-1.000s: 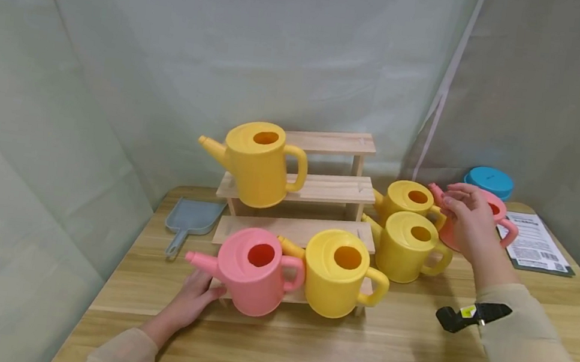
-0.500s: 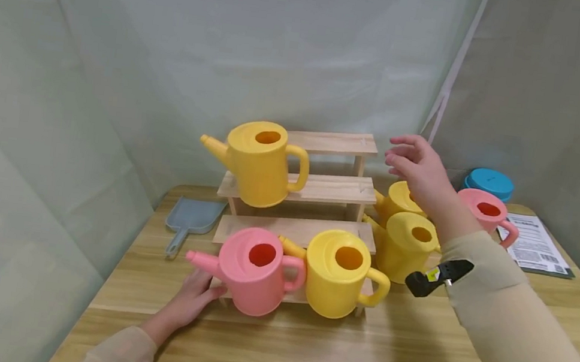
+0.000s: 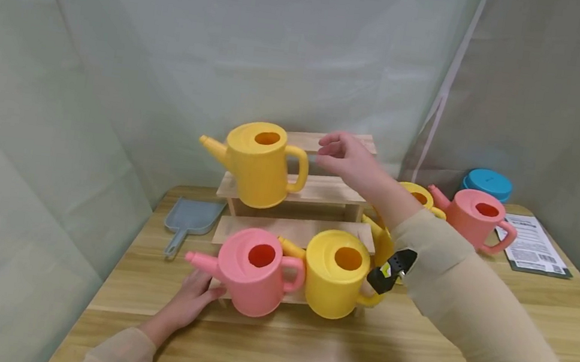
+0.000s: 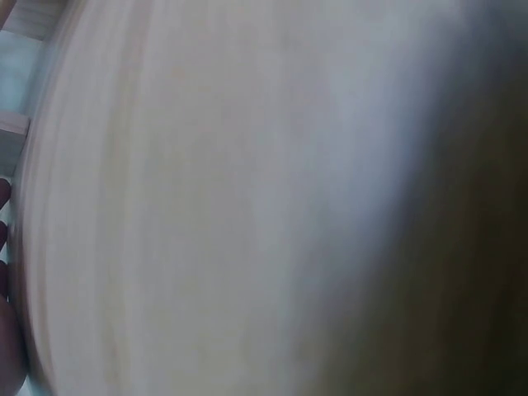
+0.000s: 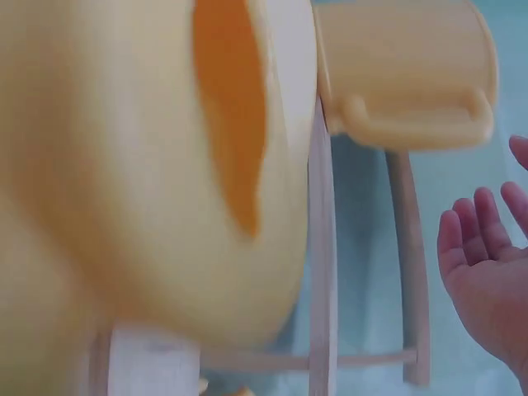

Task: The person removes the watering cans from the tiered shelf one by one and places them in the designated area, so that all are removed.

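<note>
The right hand [image 3: 344,156] has moved left, near the smooth yellow watering can [image 3: 255,171] on the flat wooden step rack [image 3: 322,191]. Its fingers bend loosely, holding nothing. The can's round hole looks orange inside. The left hand [image 3: 192,299] touches the rack; I cannot tell if it grips.

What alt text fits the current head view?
A person's right hand, holding nothing, hovers right of a yellow watering can on a tiered wooden rack; the left hand rests at the rack's lower left end. A pink can and another yellow one sit on the bottom step, with more cans on the table at right.
</note>
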A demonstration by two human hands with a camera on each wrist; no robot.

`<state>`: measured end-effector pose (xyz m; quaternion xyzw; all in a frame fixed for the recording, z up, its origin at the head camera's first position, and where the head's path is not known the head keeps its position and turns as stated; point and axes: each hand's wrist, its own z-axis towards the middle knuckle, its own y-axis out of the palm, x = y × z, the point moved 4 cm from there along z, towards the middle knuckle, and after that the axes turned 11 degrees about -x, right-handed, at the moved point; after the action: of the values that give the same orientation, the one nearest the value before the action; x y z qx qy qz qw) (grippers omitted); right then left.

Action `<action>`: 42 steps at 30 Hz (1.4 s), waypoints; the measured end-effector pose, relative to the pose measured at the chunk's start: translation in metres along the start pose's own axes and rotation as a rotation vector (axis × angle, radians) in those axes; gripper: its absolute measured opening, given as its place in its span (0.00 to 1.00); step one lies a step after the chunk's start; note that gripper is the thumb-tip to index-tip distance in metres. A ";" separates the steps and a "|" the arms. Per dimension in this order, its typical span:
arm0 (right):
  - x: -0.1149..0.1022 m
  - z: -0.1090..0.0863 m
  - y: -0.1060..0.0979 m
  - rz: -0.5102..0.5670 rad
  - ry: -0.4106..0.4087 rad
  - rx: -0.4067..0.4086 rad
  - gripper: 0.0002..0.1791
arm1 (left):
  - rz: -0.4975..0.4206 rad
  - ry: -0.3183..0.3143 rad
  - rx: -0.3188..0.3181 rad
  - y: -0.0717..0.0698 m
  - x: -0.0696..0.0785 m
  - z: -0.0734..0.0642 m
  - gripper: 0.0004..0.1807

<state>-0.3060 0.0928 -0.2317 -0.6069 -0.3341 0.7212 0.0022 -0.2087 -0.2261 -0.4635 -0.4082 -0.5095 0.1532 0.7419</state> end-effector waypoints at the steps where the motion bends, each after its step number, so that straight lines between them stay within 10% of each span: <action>1: -0.002 0.002 0.003 0.008 0.001 0.005 0.24 | 0.001 -0.001 -0.001 0.000 0.000 0.000 0.29; 42: -0.011 0.017 0.024 0.054 0.026 0.015 0.14 | -0.054 0.062 -0.001 0.001 0.006 -0.001 0.28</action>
<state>-0.3084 0.0612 -0.2327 -0.6250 -0.3123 0.7154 -0.0082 -0.2050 -0.2218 -0.4607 -0.3991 -0.4974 0.1200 0.7609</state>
